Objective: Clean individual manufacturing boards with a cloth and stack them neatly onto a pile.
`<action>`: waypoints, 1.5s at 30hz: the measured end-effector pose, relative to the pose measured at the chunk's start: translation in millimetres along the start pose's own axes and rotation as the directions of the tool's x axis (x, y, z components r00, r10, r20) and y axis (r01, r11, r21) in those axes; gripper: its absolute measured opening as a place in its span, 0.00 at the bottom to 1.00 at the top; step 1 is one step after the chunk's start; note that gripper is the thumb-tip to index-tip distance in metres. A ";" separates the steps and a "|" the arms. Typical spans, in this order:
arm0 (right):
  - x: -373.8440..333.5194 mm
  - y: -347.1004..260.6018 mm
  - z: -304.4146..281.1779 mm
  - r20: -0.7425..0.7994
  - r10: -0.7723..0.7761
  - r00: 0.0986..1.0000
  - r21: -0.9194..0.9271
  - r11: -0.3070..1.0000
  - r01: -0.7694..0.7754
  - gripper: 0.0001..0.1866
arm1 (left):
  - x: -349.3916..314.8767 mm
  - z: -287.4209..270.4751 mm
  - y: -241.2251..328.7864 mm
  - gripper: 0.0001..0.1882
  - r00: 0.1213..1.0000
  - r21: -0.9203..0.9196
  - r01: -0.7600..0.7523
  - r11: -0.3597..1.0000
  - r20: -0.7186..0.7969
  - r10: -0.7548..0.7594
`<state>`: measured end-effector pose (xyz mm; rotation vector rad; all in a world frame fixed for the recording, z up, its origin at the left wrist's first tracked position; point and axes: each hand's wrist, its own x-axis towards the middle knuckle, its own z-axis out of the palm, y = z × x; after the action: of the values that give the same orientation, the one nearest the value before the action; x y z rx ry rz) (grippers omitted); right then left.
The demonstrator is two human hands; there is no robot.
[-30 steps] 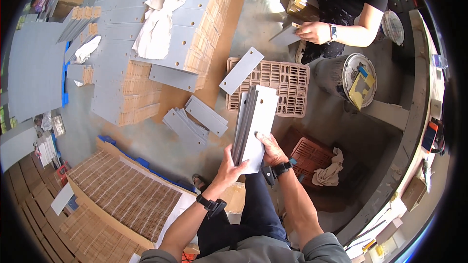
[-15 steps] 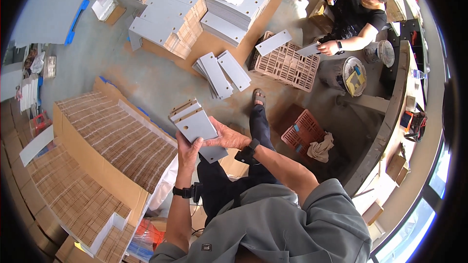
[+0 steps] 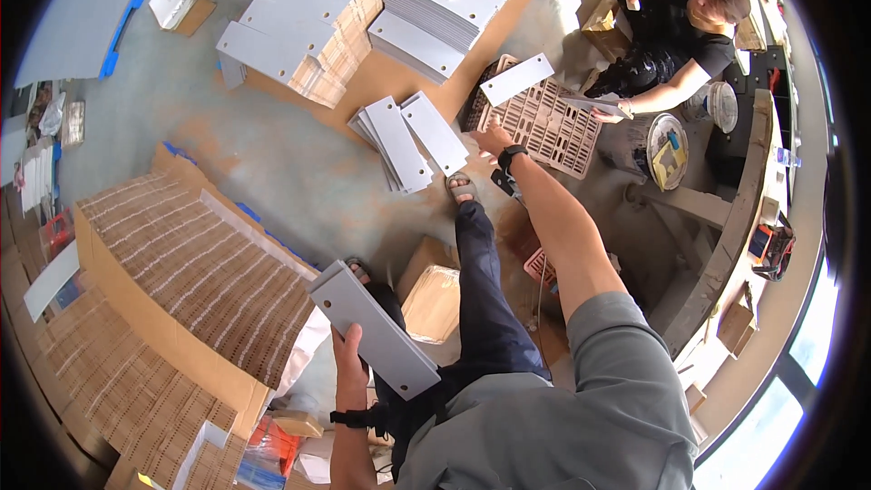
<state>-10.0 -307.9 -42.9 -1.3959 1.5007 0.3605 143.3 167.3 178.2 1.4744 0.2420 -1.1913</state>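
Observation:
My left hand [image 3: 349, 354] grips a stack of long grey panels [image 3: 376, 331], each with a hole near its end, against my leg. The stack slants down to the right, and the thumb lies over its top face. My right hand [image 3: 493, 139] is stretched far forward, fingers apart and holding nothing. It is beside a loose pile of similar grey panels [image 3: 435, 133] on the floor, left of an upturned pink plastic crate [image 3: 553, 132]. One single grey panel [image 3: 517, 79] lies on that crate.
A seated co-worker [image 3: 667, 54] holds another panel beside the crate. Large panel stacks [image 3: 299, 14] stand at the back. Open cardboard cartons [image 3: 200, 263] packed with brown-edged pieces are on the left. Paint-stained buckets [image 3: 667, 152] and a bench [image 3: 726, 245] edge the right.
My right hand has left the held stack and reached forward to the floor pile. My left hand keeps the stack, now lower and tilted lengthwise. The co-worker's panel has turned.

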 end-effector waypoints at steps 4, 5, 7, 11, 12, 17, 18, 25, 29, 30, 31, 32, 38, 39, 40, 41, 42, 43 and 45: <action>50.5 12.8 -31.2 -0.055 0.065 0.996 -0.033 0.997 -0.066 0.44 | 6.6 19.1 -25.8 0.41 0.991 -0.043 0.075 0.996 -0.105 -0.079; 53.6 13.5 -29.3 -0.085 0.044 0.995 -0.056 0.997 -0.049 0.40 | 10.4 22.5 -29.2 0.40 0.993 -0.070 0.076 0.995 -0.079 -0.082; 23.1 -38.1 8.7 0.183 -0.141 0.973 0.002 0.990 0.143 0.41 | 3.0 22.2 -23.7 0.37 0.987 -0.097 0.052 0.994 -0.147 -0.066; -79.9 -61.0 35.9 0.678 -0.497 0.541 0.293 0.858 0.422 0.46 | 4.5 57.6 6.6 0.33 0.996 0.002 -0.030 1.000 -0.087 0.031; -156.2 -107.4 43.8 0.807 -0.458 0.373 0.408 0.889 0.207 0.53 | 1.2 56.8 19.0 0.34 0.991 0.025 -0.088 0.996 -0.099 0.090; -332.8 -186.2 128.8 0.883 -0.452 0.125 0.390 0.855 0.341 0.50 | -40.0 11.4 79.3 0.39 0.934 -0.106 -0.342 0.934 -0.147 0.326; -353.9 -210.8 145.5 0.915 -0.390 0.105 0.312 0.846 0.432 0.48 | -57.1 -6.0 97.2 0.39 0.888 -0.082 -0.435 0.897 -0.207 0.411; -487.3 -315.3 312.9 0.901 -0.425 -0.085 0.286 0.435 0.854 0.37 | -163.4 -190.5 158.2 0.45 0.570 0.525 -0.569 0.634 -0.304 0.763; -524.9 -335.1 417.1 0.754 -0.555 -0.352 0.484 0.108 0.868 0.38 | -186.0 -280.4 161.4 0.45 0.512 0.579 -0.539 0.612 -0.351 0.784; -530.2 -337.5 438.3 0.751 -0.548 -0.368 0.477 0.065 0.876 0.39 | -184.3 -301.3 155.8 0.45 0.502 0.579 -0.542 0.609 -0.358 0.787; -532.1 -336.7 460.8 0.762 -0.532 -0.368 0.469 0.063 0.881 0.39 | -179.3 -322.3 146.9 0.47 0.531 0.559 -0.540 0.630 -0.355 0.770; -530.9 -332.6 479.1 0.775 -0.533 -0.338 0.432 0.057 0.900 0.39 | -174.8 -338.1 137.8 0.47 0.530 0.542 -0.546 0.639 -0.368 0.764; -509.2 -307.6 545.5 0.790 -0.557 -0.257 0.345 0.057 0.937 0.40 | -152.9 -385.3 109.1 0.56 0.604 0.062 -0.733 0.678 -0.400 0.689; -516.3 -308.6 545.1 0.799 -0.555 -0.231 0.332 0.087 0.939 0.41 | -151.0 -387.2 105.9 0.56 0.602 0.050 -0.736 0.675 -0.407 0.687; -518.5 -310.2 545.7 0.805 -0.547 -0.230 0.326 0.085 0.941 0.41 | -147.0 -390.0 106.1 0.53 0.613 -0.037 -0.754 0.656 -0.397 0.683; -520.3 -311.2 545.0 0.817 -0.543 -0.196 0.312 0.130 0.941 0.40 | -143.4 -391.2 106.2 0.50 0.623 -0.122 -0.765 0.632 -0.386 0.680; -522.0 -312.6 543.8 0.828 -0.537 -0.163 0.298 0.175 0.938 0.40 | -140.4 -390.2 105.6 0.50 0.621 -0.129 -0.767 0.628 -0.393 0.678; -526.4 -316.8 539.1 0.831 -0.534 -0.160 0.292 0.173 0.941 0.40 | -139.9 -386.1 108.0 0.49 0.610 -0.117 -0.771 0.627 -0.420 0.672; -544.5 -332.9 534.3 0.824 -0.538 -0.176 0.169 -0.064 0.984 0.40 | -141.9 -381.7 100.0 0.49 0.588 -0.099 -0.776 0.623 -0.470 0.658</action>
<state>425.2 318.8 289.8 -2.0682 -0.6584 0.3693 349.1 518.8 277.9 1.3172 0.0511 -0.1542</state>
